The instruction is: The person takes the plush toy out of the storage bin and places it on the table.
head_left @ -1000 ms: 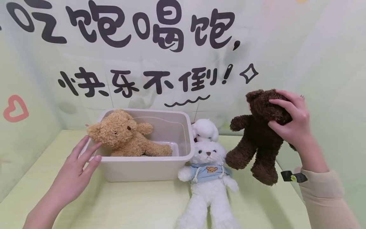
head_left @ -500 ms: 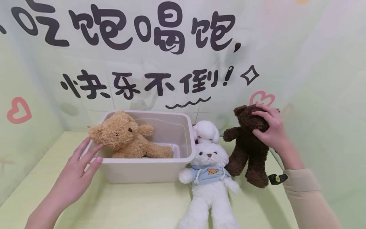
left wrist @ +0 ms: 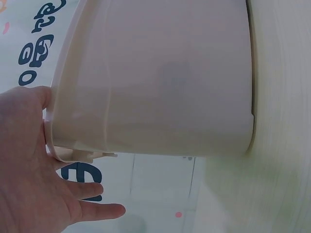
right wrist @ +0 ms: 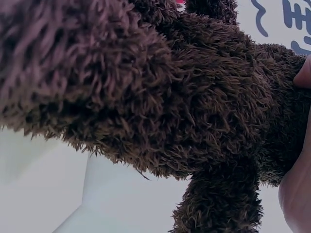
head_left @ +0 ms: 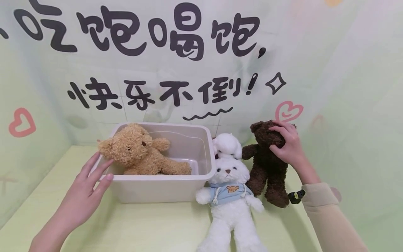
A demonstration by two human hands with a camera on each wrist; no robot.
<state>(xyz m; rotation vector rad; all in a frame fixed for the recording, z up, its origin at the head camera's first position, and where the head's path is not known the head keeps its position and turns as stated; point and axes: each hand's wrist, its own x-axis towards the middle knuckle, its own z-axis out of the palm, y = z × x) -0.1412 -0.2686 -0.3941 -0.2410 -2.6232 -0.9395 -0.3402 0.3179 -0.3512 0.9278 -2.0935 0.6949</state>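
Note:
My right hand (head_left: 290,146) grips the head of a dark brown teddy bear (head_left: 270,171), which hangs upright at the right of the head view. Its shaggy fur (right wrist: 194,97) fills most of the right wrist view. At the left, my left hand (head_left: 80,199) touches the rim of a beige plastic bin (head_left: 157,190) with spread, fairly straight fingers. The left wrist view has this hand beside the bin's outer wall (left wrist: 165,73), two fingers stretched past the corner. Inside the bin lies a tan teddy bear (head_left: 132,147), its head over the left rim.
A white teddy bear (head_left: 231,213) in a light blue hoodie lies right of the bin. Behind its head is a white plush toy (head_left: 227,143). All stand on a pale green table (head_left: 151,227), with a printed wall (head_left: 176,66) behind.
My right hand has brought the dark brown teddy bear left and down, closer to the white teddy bear. The left hand has stayed at the bin's rim.

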